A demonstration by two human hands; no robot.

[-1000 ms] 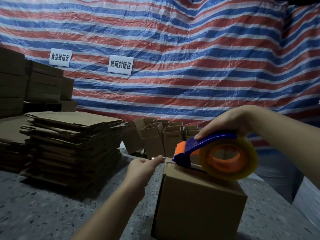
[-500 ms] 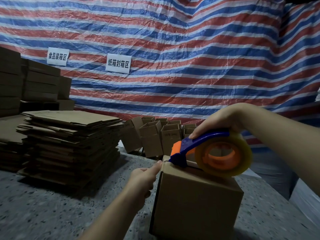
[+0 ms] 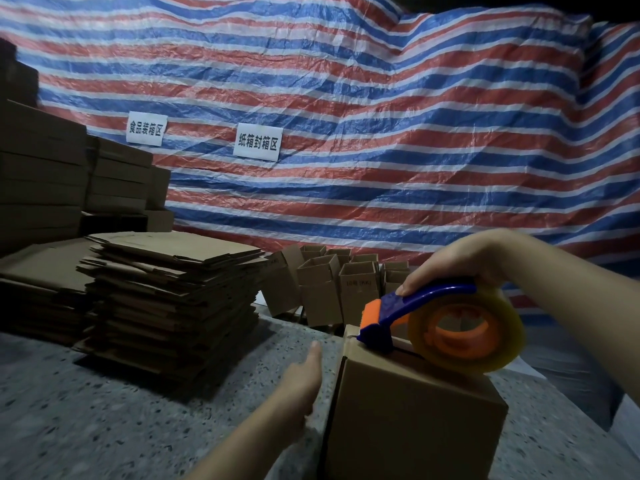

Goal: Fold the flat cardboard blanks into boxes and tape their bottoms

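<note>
A folded cardboard box (image 3: 412, 420) stands on the speckled table (image 3: 104, 420) in front of me, its closed flaps facing up. My right hand (image 3: 460, 261) grips the blue handle of a tape dispenser (image 3: 446, 327) with an orange core and a clear tape roll. The dispenser's orange and blue head rests on the far left edge of the box top. My left hand (image 3: 301, 382) lies flat against the box's left side, fingers straight. A tall stack of flat cardboard blanks (image 3: 173, 292) sits on the table at the left.
Several folded open-topped boxes (image 3: 329, 285) stand beyond the table's far edge. More stacked cardboard (image 3: 41, 174) rises at the far left. A red, white and blue striped tarp (image 3: 381, 133) with two paper signs hangs behind.
My left hand has let go of the tape end near the box's top corner and dropped to lie flat against the box's left side. The dispenser stays at the far edge of the box top.
</note>
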